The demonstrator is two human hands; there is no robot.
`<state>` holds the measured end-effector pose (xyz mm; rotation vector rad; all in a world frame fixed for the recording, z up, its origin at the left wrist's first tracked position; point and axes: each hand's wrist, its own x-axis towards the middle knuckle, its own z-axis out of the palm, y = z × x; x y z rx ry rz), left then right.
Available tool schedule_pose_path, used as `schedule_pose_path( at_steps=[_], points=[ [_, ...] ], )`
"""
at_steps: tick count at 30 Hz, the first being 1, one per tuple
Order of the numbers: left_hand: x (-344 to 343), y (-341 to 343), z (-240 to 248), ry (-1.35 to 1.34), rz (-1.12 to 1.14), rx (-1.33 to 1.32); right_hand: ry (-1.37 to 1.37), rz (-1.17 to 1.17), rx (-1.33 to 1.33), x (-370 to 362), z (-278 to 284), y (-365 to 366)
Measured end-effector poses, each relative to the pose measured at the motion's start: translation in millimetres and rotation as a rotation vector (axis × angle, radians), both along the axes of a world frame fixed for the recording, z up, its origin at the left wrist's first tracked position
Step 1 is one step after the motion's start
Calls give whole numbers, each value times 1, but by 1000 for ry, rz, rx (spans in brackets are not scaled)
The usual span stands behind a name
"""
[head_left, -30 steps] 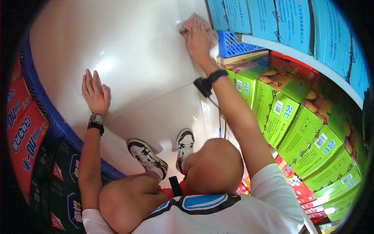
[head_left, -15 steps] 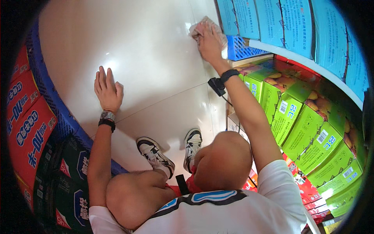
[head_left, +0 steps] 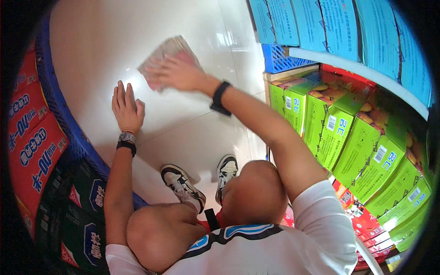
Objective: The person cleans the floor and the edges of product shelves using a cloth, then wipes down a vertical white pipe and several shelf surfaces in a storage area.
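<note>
**A:** Head view. Where is the cloth, and how does each hand stand?

**B:** The cloth [head_left: 166, 55] lies flat on the white floor [head_left: 183, 133], under and just ahead of the right hand [head_left: 176, 73]. That hand presses down on it with fingers spread, palm on the fabric; it pins the cloth rather than clenching it. The left hand [head_left: 126, 107] rests just beside it, toward the person's left, released and flat on the tile, holding nothing.

**A:** How would the cloth handle?

**B:** Judged from its rumpled outline, it is light, soft and limp, with no stiffness. It would likely fold under a pinch at any edge, so a flat palm over the middle looks like the surest hold. On glossy tile it should slide easily.

**A:** Materials and shapes around the hands?

**B:** The floor is smooth, glazed tile with a bright glare patch near the left hand. To the right of the right hand stand green cartons [head_left: 348, 137], stiff cardboard with square corners, under a white shelf [head_left: 366, 73]. A blue plastic crate [head_left: 282, 59] with a lattice wall sits beyond them. Left of the left hand, a blue pallet edge [head_left: 64, 123] carries red film-wrapped packs [head_left: 27, 137].
</note>
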<state>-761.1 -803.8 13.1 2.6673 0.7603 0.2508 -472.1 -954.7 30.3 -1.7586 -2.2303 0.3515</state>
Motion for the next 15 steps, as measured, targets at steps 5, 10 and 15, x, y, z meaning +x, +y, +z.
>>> schedule_pose_path(
  at_steps=[5,10,15],
  points=[
    [4,-1,-5,-5,-12,4,41,-704,-52,133,-3,63],
    [-1,-1,-1,9,18,-4,81,-755,-48,150,-10,-54],
    [2,0,-5,6,13,-37,116,-741,-285,-8,7,-214]
  ],
)
